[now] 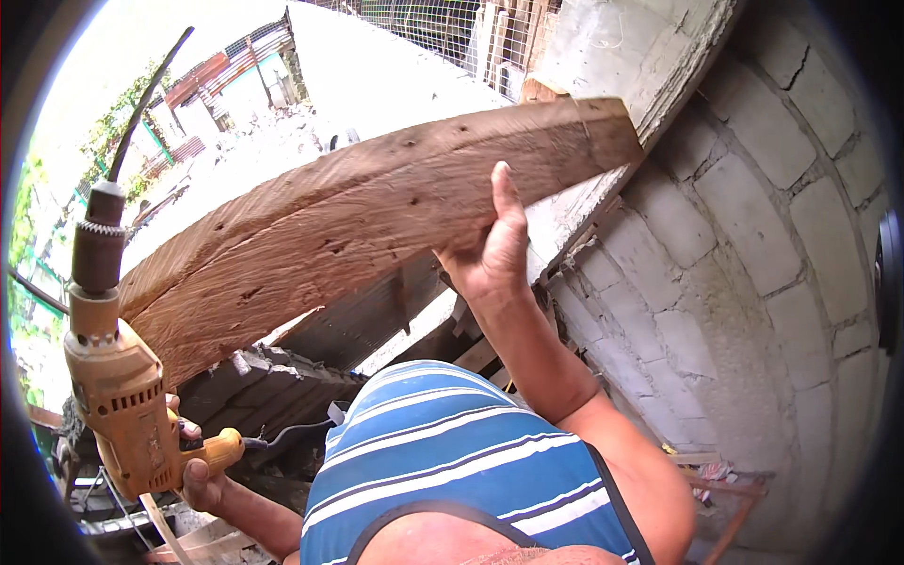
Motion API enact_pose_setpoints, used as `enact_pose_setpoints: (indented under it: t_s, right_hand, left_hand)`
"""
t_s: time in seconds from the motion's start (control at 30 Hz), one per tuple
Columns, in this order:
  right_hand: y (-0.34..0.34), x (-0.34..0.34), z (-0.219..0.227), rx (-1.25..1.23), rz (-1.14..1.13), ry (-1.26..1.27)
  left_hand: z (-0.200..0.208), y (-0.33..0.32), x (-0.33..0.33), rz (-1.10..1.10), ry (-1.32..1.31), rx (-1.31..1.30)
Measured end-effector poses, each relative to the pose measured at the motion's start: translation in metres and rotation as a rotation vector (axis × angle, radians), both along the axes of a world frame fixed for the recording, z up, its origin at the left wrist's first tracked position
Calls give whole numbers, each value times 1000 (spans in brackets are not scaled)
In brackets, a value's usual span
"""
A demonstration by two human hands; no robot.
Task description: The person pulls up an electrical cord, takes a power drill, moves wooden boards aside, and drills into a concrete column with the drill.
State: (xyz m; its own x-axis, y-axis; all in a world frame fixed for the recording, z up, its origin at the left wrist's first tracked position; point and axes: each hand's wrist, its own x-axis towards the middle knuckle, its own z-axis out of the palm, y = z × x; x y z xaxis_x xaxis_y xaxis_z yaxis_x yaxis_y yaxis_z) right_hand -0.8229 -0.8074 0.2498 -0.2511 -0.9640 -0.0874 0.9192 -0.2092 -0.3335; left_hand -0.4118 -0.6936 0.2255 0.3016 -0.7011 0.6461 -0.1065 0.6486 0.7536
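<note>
A yellow power drill (121, 395) is held between eight and nine o'clock, the left hand (201, 480) clamped on its handle (224, 450). A weathered wooden beam (358, 202), angled from nine to two o'clock, is gripped by the right hand's (494, 262) fingers.

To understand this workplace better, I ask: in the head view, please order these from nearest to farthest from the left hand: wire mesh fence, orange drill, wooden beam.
1. Orange drill: held in the left hand.
2. Wooden beam: above the hand, across the middle.
3. Wire mesh fence: background, at the top.
</note>
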Motion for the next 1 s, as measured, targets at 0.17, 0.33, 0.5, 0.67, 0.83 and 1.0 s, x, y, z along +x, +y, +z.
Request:
enact_pose_setpoints:
  t_s: [0.17, 0.33, 0.5, 0.67, 0.83, 1.0]
  right_hand:
    - [-44, 7, 10, -75, 16, 43]
    - [-74, 3, 5, -70, 1, 62]
    - [-101, 3, 0, -4, 25, 68]
    - [-119, -1, -8, 49, 16, 116]
    - [-129, -4, -10, 29, 32, 176]
    - [-132, -5, -14, 36, 21, 189]
  left_hand:
    - [4, 5, -6, 43, 16, 23]
    - [3, 5, -8, -3, 69, 16]
    - [9, 1, -18, -21, 81, 41]
    - [21, -5, -36, -7, 53, 46]
    - [20, -4, -36, -9, -8, 77]
    - [17, -18, -42, -26, -51, 79]
